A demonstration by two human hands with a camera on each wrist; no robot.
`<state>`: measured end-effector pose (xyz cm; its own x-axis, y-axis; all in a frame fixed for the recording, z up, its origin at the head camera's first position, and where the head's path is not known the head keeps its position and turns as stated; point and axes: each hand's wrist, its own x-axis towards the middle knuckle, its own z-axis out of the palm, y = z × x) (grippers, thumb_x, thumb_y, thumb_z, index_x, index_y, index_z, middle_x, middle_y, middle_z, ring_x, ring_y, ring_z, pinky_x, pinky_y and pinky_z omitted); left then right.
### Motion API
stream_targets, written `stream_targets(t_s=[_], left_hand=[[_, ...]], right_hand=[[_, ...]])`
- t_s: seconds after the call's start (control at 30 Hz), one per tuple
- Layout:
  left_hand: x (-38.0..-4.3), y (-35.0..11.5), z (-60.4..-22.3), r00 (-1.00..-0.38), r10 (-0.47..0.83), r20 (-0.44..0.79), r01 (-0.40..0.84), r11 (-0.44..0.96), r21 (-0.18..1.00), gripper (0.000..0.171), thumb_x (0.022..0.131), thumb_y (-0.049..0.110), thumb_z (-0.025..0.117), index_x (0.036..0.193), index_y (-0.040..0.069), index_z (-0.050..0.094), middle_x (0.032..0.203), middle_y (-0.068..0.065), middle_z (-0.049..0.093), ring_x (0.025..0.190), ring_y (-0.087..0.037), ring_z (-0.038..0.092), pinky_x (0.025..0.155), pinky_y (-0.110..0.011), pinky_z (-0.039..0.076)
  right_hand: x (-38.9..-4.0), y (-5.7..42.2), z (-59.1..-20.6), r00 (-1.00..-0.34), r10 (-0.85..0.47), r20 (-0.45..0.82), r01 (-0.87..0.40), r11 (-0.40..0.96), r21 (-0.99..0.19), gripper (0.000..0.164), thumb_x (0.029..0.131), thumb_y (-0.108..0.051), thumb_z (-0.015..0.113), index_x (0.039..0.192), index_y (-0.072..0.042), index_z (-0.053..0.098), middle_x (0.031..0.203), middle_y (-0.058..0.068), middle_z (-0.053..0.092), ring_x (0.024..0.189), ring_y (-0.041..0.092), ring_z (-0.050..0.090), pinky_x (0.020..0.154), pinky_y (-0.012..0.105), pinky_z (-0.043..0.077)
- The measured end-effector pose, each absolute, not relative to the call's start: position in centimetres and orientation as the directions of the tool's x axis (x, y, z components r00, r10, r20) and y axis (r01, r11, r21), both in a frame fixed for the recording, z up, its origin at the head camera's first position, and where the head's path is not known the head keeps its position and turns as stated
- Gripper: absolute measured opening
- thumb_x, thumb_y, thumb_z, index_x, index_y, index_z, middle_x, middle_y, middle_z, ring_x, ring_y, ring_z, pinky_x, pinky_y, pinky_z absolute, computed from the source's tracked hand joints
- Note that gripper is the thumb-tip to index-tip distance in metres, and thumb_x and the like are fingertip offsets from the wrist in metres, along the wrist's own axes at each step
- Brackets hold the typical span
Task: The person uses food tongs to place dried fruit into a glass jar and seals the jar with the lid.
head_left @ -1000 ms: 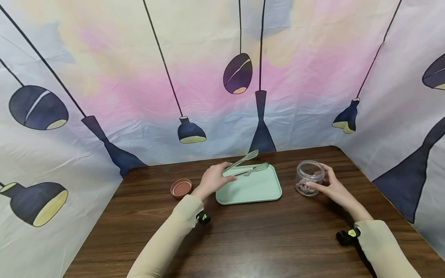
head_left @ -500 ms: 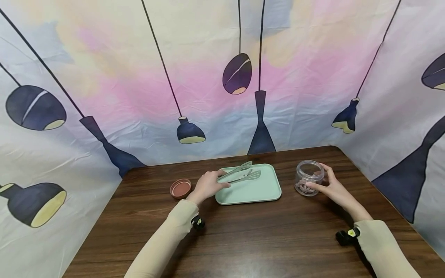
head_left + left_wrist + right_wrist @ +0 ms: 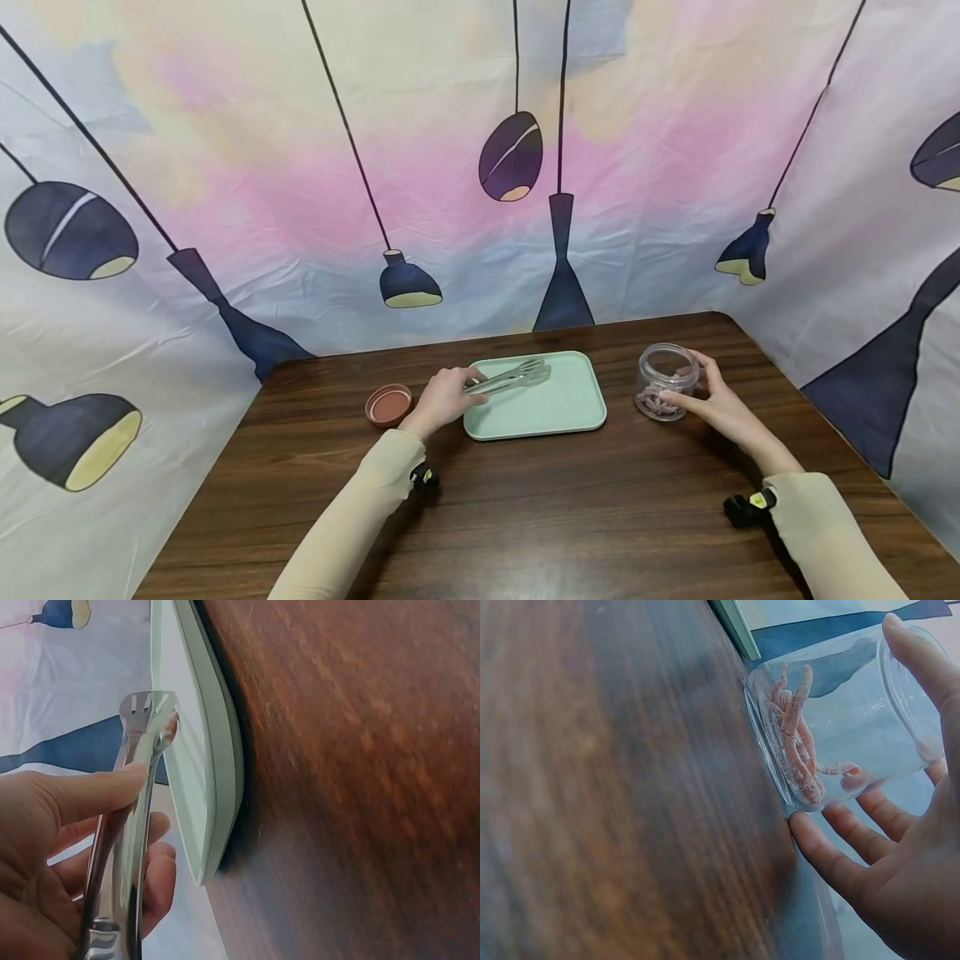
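Note:
My left hand [image 3: 444, 398] grips metal tongs [image 3: 513, 377] over the left part of a pale green tray [image 3: 540, 417]. Thumb and fingers lie on both arms of the tongs, whose tips stand close together in the left wrist view; a small pinkish spot [image 3: 172, 726] shows by one tip. Over on the right, my right hand [image 3: 716, 404] holds a clear open jar [image 3: 666, 379], its thumb on the near side and fingers round the far side. Pinkish, powder-coated strips [image 3: 799, 742] lie at the jar's bottom. The jar stands upright on the table.
A reddish-brown round lid [image 3: 389, 406] lies on the wooden table [image 3: 555, 517], left of the tray and close to my left hand. Behind the table's back edge hangs a cloth backdrop [image 3: 450, 167] printed with lamps.
My left hand has drawn the tongs back left and lowered them over the tray. Their spread arms have come closer together. My right hand and the jar have stayed in place.

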<state>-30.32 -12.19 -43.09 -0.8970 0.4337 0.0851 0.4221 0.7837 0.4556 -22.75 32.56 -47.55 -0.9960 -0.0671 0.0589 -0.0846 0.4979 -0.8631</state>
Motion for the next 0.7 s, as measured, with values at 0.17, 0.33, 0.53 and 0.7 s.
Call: stream_targets(t_s=[0.17, 0.33, 0.53, 0.7], left_hand=[[-30.13, -12.02, -43.20, -0.891, 0.440, 0.112, 0.441, 0.779, 0.447, 0.028, 0.092, 0.018, 0.076, 0.119, 0.012, 0.073, 0.110, -0.013, 0.073, 0.098, -0.029, 0.070, 0.081, -0.046, 0.055], [-29.85, -12.01, -43.24, -0.893, 0.431, 0.131, 0.443, 0.785, 0.433, 0.025, 0.092, 0.018, 0.076, 0.117, 0.014, 0.074, 0.110, -0.013, 0.073, 0.093, -0.028, 0.071, 0.077, -0.045, 0.056], [-29.68, -11.93, -43.19, -0.893, 0.427, 0.140, 0.444, 0.793, 0.416, 0.025, 0.093, 0.018, 0.075, 0.117, 0.014, 0.074, 0.109, -0.012, 0.073, 0.092, -0.029, 0.070, 0.077, -0.046, 0.056], [-29.71, -11.76, -42.83, -0.881, 0.437, 0.184, 0.473, 0.788, 0.394, 0.024, 0.093, 0.020, 0.075, 0.116, 0.014, 0.075, 0.101, -0.010, 0.074, 0.081, -0.024, 0.070, 0.069, -0.042, 0.056]], right_hand=[[-22.80, 32.49, -47.53, -0.995, -0.071, 0.068, -0.094, 0.491, -0.866, 0.098, 0.097, -0.039, 0.068, 0.162, -0.017, -0.003, 0.147, 0.029, 0.032, 0.131, 0.049, 0.037, 0.095, 0.067, 0.036], [-22.87, 32.46, -47.68, -0.995, -0.073, 0.073, -0.100, 0.497, -0.862, 0.098, 0.097, -0.039, 0.068, 0.162, -0.016, -0.003, 0.147, 0.028, 0.032, 0.130, 0.049, 0.038, 0.094, 0.066, 0.037], [-22.87, 32.52, -47.79, -0.995, -0.073, 0.074, -0.100, 0.501, -0.859, 0.098, 0.097, -0.040, 0.067, 0.162, -0.016, -0.003, 0.147, 0.029, 0.031, 0.131, 0.050, 0.037, 0.094, 0.067, 0.037], [-22.73, 32.67, -47.81, -0.995, -0.070, 0.066, -0.093, 0.502, -0.860, 0.098, 0.097, -0.041, 0.067, 0.162, -0.019, -0.003, 0.148, 0.029, 0.030, 0.132, 0.051, 0.035, 0.094, 0.068, 0.036]])
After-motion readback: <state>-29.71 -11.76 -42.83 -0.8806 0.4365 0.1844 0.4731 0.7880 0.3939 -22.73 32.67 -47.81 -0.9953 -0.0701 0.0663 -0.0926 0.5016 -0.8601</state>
